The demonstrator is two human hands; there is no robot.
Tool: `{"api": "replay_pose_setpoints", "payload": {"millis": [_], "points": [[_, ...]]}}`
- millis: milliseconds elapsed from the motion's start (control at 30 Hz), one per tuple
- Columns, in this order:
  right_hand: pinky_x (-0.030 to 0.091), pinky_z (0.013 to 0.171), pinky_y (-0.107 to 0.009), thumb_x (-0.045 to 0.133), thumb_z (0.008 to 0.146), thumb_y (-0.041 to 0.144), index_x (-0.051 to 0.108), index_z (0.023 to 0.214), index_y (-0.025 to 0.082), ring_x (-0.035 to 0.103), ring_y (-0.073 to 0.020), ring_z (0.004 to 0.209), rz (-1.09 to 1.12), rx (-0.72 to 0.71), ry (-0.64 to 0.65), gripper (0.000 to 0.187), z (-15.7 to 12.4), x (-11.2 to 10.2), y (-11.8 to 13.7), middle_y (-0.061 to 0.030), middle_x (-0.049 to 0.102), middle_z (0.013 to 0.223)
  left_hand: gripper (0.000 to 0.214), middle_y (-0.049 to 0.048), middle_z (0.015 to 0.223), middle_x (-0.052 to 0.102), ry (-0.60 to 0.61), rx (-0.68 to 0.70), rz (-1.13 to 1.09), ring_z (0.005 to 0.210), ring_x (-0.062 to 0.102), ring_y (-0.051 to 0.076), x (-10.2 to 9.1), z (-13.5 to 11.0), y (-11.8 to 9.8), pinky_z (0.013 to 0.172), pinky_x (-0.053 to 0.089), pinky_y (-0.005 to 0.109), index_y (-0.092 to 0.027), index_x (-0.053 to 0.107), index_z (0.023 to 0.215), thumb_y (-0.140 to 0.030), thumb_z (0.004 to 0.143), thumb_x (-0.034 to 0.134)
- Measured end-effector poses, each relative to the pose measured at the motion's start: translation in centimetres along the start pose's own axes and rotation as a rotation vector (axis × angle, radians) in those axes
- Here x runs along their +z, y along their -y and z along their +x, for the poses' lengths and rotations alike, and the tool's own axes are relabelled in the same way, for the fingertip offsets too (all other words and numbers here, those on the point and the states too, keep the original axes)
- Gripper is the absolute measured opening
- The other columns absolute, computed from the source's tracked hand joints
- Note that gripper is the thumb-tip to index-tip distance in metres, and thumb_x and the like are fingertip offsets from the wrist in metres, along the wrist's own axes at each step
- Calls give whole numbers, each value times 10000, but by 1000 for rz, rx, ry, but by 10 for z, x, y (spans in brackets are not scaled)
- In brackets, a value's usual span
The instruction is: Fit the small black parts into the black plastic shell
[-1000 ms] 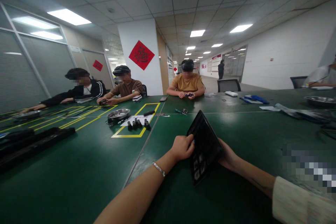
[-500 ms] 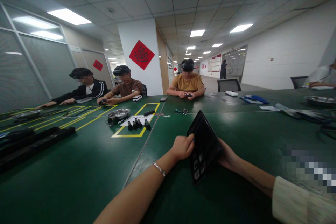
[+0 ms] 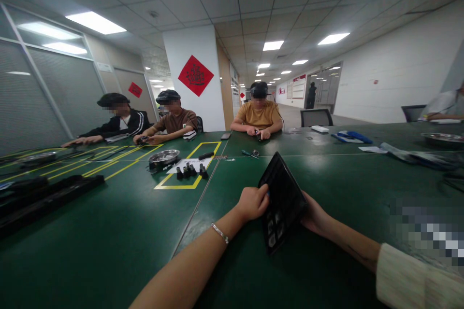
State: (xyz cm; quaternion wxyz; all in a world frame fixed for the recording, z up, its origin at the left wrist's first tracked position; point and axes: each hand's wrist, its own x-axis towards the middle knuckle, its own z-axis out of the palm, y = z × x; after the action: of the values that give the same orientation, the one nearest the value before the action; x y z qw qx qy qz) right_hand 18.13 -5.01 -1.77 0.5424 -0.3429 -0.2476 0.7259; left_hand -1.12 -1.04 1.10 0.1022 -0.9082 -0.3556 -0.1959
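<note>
Between my hands a flat black rectangular case [image 3: 284, 203] is held tilted up above the green table. It has a dark face with pale square patches near its lower end; whether these are compartments or reflections I cannot tell. My left hand [image 3: 254, 202], with a silver bracelet at the wrist, closes on the case's left edge. A small blue spot shows by its fingertips. From the right, my right hand [image 3: 314, 212] grips the opposite edge, its fingers mostly hidden behind the case.
Several black cylindrical parts [image 3: 191, 171] stand on white paper inside a yellow tape outline, near a metal bowl [image 3: 164, 157]. Pliers [image 3: 250, 154] lie beyond the case. A long black tray [image 3: 54, 198] is at left. Several people sit around the table, one person [image 3: 258, 115] opposite.
My hands and the black case stay almost still. The person opposite has shifted their hands slightly, and the person at far left has drawn an arm back a little.
</note>
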Motion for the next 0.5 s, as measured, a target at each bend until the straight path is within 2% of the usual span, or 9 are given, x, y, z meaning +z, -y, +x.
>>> {"api": "replay_pose_setpoints", "payload": {"millis": [233,500], "points": [[437,792,-328,460,805,324,623,841,201,580,-177,806,-34,3,18,207,-2,0,1,-29,639,796,233,17,593,558,8,-15,29,516,501,129,-1,0,-1,507,293,232,-185,460,804,-304,852,267],[440,806,-355,452,803,341,615,913,198,579,-194,865,-72,-19,69,243,-2,0,1,-42,644,853,417,16,565,533,24,-6,-2,504,473,114,-2,1,2,502,265,219,-179,494,744,-384,892,163]]}}
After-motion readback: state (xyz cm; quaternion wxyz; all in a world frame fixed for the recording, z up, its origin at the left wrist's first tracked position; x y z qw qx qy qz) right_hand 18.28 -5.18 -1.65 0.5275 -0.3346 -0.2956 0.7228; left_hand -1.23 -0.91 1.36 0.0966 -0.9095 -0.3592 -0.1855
